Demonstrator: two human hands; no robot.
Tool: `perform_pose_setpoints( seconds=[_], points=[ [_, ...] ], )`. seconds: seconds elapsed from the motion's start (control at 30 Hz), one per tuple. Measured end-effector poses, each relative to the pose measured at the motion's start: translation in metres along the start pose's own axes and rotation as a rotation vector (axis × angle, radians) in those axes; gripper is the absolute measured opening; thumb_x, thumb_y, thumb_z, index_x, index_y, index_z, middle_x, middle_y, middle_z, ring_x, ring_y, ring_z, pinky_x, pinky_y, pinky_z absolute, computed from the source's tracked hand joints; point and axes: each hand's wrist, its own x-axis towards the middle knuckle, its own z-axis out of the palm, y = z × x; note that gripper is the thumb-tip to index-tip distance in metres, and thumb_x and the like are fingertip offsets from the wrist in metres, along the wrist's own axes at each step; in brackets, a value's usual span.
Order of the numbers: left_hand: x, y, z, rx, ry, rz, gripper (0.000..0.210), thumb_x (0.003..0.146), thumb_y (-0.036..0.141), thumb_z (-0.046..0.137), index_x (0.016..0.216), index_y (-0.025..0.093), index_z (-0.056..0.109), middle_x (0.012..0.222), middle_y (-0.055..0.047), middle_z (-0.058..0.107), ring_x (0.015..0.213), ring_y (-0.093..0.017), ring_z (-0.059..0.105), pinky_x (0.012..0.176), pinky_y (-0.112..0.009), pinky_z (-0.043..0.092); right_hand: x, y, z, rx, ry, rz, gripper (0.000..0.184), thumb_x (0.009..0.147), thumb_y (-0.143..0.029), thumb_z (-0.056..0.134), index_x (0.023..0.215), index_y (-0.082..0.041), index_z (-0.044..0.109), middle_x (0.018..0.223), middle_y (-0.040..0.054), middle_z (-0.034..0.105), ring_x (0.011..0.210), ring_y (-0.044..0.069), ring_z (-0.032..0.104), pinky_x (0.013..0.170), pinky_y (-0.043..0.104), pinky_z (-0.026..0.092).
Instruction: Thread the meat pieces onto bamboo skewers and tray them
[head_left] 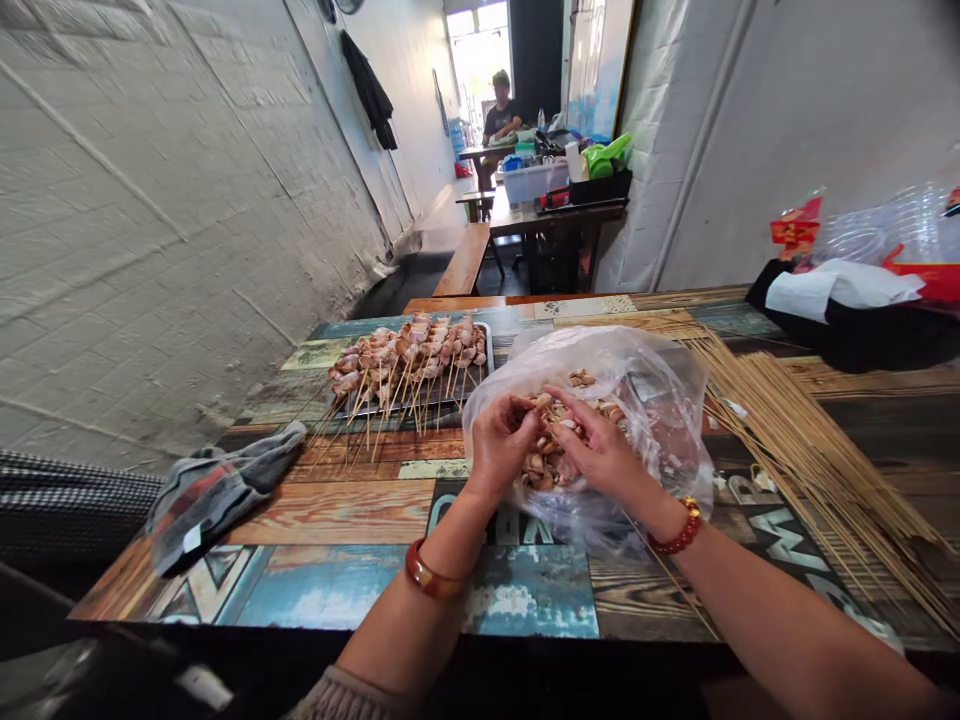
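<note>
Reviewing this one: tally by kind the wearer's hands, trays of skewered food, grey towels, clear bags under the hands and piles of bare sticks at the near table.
Hands (left hand, right hand): 2
Food tray: 1
Grey towel: 1
Clear bag: 1
Pile of bare sticks: 1
Total: 6

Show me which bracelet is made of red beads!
The beaded bracelet by the right hand. It has red beads and a shiny gold-coloured piece, while the brown bangle by the left hand is one smooth ring.
</note>
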Motion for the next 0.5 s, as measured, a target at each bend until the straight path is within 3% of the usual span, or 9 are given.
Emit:
perform_pose_setpoints(
  seconds=[0.13, 0.3, 0.43, 0.5],
  points=[
    [0.0, 0.006, 0.0, -0.116, -0.022, -0.05, 0.019, 0.07, 0.029, 0.073, 0.083, 0.017, 0.066, 0.073, -0.001, 0.066, 0.061, -0.012, 0.061, 0.062, -0.025, 0.05, 0.001, 0.001, 0.0, 0.054, -0.018, 0.009, 0.049, 0.091, -0.032, 0.051, 0.139, -0.022, 0.048, 0.069, -0.0016, 0.051, 0.046, 0.01, 0.045, 0.042, 0.024, 0.04],
    [0.001, 0.013, -0.002, -0.253, -0.2, -0.208, 0.037, 0.07, 0.034, 0.074, 0.1, 0.013, 0.07, 0.076, -0.004, 0.07, 0.062, -0.012, 0.062, 0.06, -0.023, 0.049, 0.001, 0.003, 0.003, 0.186, -0.067, 0.062, 0.047, 0.091, -0.034, 0.051, 0.137, -0.024, 0.047, 0.064, -0.0045, 0.047, 0.041, 0.009, 0.043, 0.039, 0.023, 0.038],
    [0.001, 0.012, -0.002, -0.208, -0.131, -0.176, 0.032, 0.072, 0.036, 0.073, 0.093, 0.012, 0.072, 0.072, -0.003, 0.069, 0.059, -0.011, 0.06, 0.056, -0.021, 0.048, 0.001, 0.001, 0.003, 0.095, -0.068, 0.029, 0.049, 0.091, -0.033, 0.05, 0.138, -0.022, 0.047, 0.065, -0.0029, 0.053, 0.043, 0.011, 0.046, 0.043, 0.025, 0.043],
    [0.001, 0.01, -0.002, -0.185, -0.106, -0.163, 0.03, 0.071, 0.035, 0.074, 0.091, 0.012, 0.073, 0.067, -0.002, 0.068, 0.055, -0.01, 0.059, 0.054, -0.02, 0.047, 0.0, -0.002, 0.002, -0.059, -0.028, -0.06, 0.046, 0.09, -0.03, 0.05, 0.136, -0.021, 0.051, 0.074, 0.0012, 0.062, 0.055, 0.015, 0.056, 0.057, 0.029, 0.051]
  ],
)
